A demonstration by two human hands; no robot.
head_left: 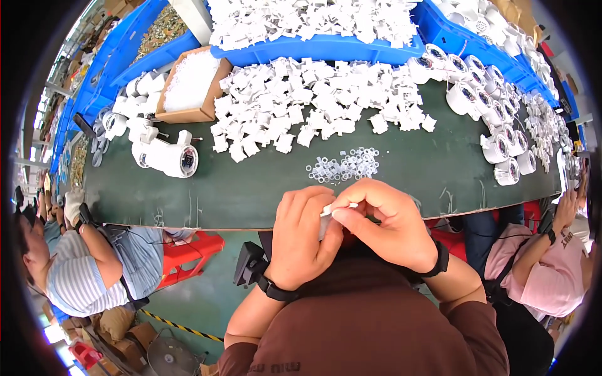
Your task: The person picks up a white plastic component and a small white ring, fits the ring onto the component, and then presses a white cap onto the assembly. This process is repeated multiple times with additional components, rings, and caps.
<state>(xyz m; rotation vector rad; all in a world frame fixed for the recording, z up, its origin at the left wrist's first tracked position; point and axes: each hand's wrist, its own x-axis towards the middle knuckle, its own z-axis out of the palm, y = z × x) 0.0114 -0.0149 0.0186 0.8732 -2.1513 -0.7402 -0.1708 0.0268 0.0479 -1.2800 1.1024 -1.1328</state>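
Note:
Close together at the front edge of the green table [232, 207], both my hands work on a small white plastic part [325, 212]. Fingers of my left hand [300, 235] are curled round it, hiding most of it. Thumb and forefinger of my right hand [389, 222] pinch its end, where a small white tip [353, 205] shows. Just beyond my fingers lies a little heap of translucent rings [343, 166]. Farther back spreads a big pile of white plastic parts [326, 100].
A blue bin [320, 49] heaped with white parts stands at the back, beside a cardboard box [204, 114] of small clear pieces. White camera-like housings [166, 156] lie left; more housings [498, 147] stand right. People sit at both sides, one near a red stool [194, 254].

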